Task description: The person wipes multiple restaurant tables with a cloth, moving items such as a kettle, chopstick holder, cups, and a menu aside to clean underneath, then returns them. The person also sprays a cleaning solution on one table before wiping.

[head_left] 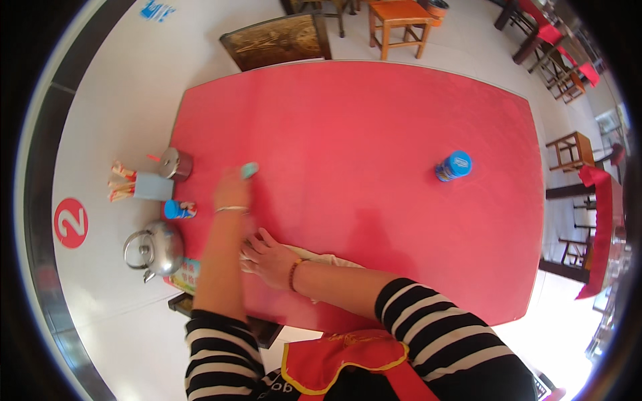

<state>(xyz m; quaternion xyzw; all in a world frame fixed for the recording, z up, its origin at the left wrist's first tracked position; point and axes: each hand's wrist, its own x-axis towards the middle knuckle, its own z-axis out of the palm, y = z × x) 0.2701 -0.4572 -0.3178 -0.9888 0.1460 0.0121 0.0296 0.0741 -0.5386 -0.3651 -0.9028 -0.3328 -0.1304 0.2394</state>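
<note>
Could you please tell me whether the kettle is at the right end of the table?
No, the kettle stands by the left edge of the red table.

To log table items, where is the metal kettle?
In the head view, the metal kettle sits at the left edge of the red table, just below the left-hand blue container.

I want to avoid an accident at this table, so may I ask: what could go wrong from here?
The left hand is blurred; if it swings wide, it might knock the blue-lidded jar nearby. The kettle stands at the left edge of the red table, so a bump could perhaps tip it off. The right hand rests on a pale cloth, which might slip under it.
</note>
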